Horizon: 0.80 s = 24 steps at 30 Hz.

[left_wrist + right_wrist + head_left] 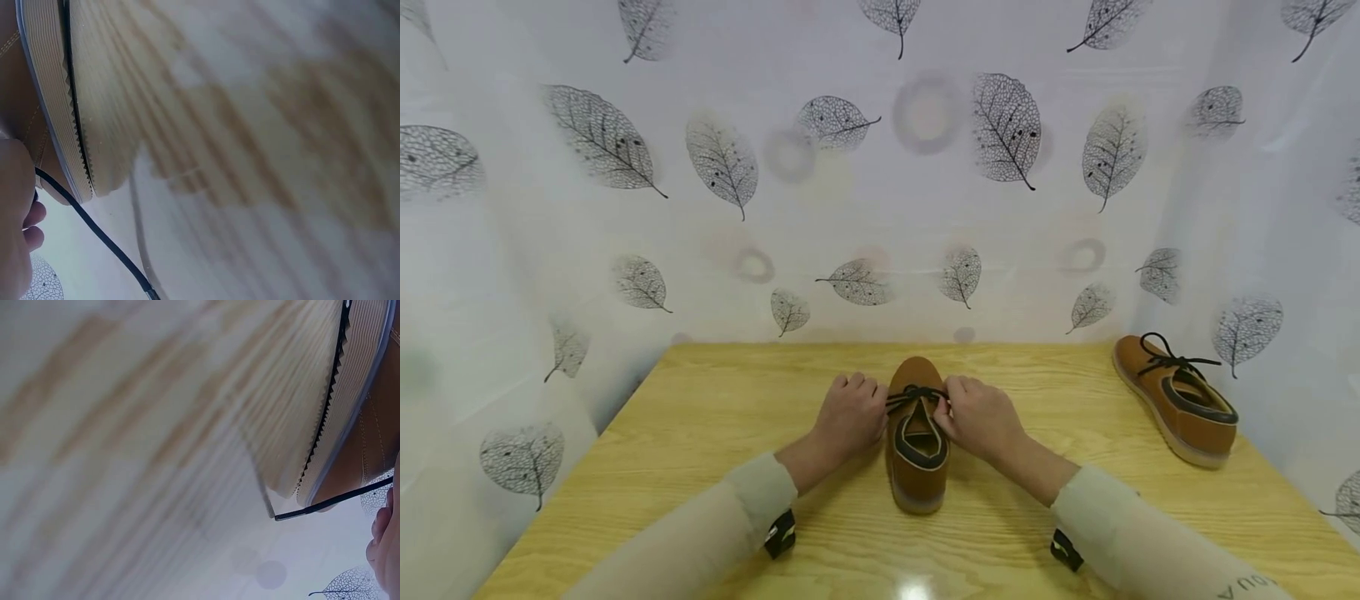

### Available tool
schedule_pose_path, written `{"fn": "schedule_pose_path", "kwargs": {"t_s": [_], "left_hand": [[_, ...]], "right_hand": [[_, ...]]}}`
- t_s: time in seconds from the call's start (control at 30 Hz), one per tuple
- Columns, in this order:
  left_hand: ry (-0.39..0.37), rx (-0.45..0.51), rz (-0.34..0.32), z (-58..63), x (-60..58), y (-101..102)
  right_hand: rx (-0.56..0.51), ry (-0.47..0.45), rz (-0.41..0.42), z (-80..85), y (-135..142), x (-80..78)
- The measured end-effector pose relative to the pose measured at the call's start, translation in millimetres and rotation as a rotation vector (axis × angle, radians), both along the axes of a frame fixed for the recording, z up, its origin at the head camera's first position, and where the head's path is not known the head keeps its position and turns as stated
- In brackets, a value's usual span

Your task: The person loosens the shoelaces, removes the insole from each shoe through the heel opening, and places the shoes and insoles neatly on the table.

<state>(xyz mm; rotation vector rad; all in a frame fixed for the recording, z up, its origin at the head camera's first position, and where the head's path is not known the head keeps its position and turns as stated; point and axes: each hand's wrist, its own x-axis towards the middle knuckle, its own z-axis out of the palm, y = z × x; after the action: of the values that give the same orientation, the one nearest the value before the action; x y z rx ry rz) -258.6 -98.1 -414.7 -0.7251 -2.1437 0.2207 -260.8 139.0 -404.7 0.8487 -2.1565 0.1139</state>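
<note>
A brown leather shoe (pixel 919 482) stands on the table, toe pointing away, with dark laces (pixel 917 393) crossed over its front. My left hand (pixel 852 414) grips the lace on the shoe's left side, fingers curled. On the other side my right hand (pixel 985 417) pinches the opposite lace between thumb and fingers. In the left wrist view a loose lace end (pixel 103 236) hangs from the left hand beside the ribbed sole (pixel 53 94). The right wrist view shows another lace end (pixel 325 503) trailing from the right hand, near the sole (pixel 350 406).
A second brown shoe (pixel 1206 425), its laces tied in a bow, stands at the right edge of the wooden table (pixel 715 417). A pale curtain with leaf prints (pixel 850 208) hangs behind and along both sides.
</note>
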Motion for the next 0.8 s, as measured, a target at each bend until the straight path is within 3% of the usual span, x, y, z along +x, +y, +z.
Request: {"fn": "schedule_pose_path", "kwargs": {"t_s": [0.3, 0.63, 0.8], "left_hand": [[-0.005, -0.049, 0.02, -2.1, 1.3, 0.7], [-0.012, -0.081, 0.028, -3.5, 3.9, -3.6], [-0.022, -0.103, 0.036, -4.8, 3.2, -3.9]], "right_hand": [[-0.017, 0.01, 0.012, 1.9, 1.6, 0.9], [-0.013, 0.091, 0.057, 0.9, 3.4, -3.3], [-0.023, 0.066, 0.084, -1.2, 4.3, -2.2]]}}
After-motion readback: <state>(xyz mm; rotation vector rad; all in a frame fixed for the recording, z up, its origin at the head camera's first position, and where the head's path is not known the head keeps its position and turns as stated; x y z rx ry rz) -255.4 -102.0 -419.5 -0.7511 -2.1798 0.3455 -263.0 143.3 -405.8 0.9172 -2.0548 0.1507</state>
